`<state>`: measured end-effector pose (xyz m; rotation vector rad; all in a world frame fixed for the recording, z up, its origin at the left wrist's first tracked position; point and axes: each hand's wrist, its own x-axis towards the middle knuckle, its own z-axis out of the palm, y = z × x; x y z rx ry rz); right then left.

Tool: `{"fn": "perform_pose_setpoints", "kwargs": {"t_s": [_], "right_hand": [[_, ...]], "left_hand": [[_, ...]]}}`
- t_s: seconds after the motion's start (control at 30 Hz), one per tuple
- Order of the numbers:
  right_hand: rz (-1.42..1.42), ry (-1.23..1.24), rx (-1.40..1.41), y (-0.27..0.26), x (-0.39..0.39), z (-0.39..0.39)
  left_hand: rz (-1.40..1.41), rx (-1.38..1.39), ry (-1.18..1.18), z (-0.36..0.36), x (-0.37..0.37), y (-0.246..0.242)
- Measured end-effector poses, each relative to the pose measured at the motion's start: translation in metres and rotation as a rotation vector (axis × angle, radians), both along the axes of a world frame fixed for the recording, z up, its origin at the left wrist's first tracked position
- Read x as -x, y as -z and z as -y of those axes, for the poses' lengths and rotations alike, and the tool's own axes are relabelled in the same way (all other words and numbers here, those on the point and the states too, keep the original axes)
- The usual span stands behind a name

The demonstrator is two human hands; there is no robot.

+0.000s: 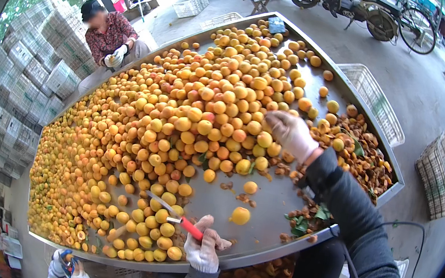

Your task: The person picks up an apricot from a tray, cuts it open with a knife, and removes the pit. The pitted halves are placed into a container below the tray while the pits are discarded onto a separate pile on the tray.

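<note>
My left hand (204, 247), in a pale knit glove, is near the front rim of a metal table (270, 197). It grips the red handle of a small knife (192, 229), whose blade points left over the apricots. My right hand (291, 135), also gloved, reaches the right side of a large apricot pile (211, 95). Its fingertips are against or just above the fruit; whether they hold one is hidden. A single apricot (240, 215) lies on bare metal between my hands, with another (250, 187) a little farther off.
Brown pits and scraps (367, 159) are heaped in the right corner. Green leaves (301, 227) lie by the front rim. A seated person (109, 33) works across the table; another person's gloved hands (77, 276) show at lower left. Plastic crates (439, 173) stand on the floor.
</note>
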<state>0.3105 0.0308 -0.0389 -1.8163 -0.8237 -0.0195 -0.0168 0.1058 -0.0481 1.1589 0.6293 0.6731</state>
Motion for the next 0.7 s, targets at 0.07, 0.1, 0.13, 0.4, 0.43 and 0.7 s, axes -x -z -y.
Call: {"fn": "perform_pose_setpoints", "kwargs": {"t_s": [0.07,0.1,0.13,0.4,0.43,0.7], "right_hand": [[0.059,0.045,0.184,-0.006,-0.039,-0.034],[0.137,0.064,0.256,-0.017,-0.05,-0.052],[0.281,0.111,0.355,-0.023,-0.064,-0.072],[0.116,-0.009,0.75,-0.022,-0.037,-0.195],[0.127,-0.1,0.667,-0.023,-0.022,-0.198],[0.394,-0.557,0.724,0.013,0.121,-0.191]], "left_hand": [[0.026,-0.039,-0.065,-0.015,0.014,0.017],[0.039,-0.08,-0.114,-0.022,0.019,0.025],[0.041,-0.146,-0.134,-0.026,0.021,0.032],[0.061,-0.071,-0.253,-0.06,0.041,0.019],[0.061,-0.066,-0.251,-0.063,0.042,0.019],[0.186,0.052,-0.341,-0.074,0.054,0.023]]}}
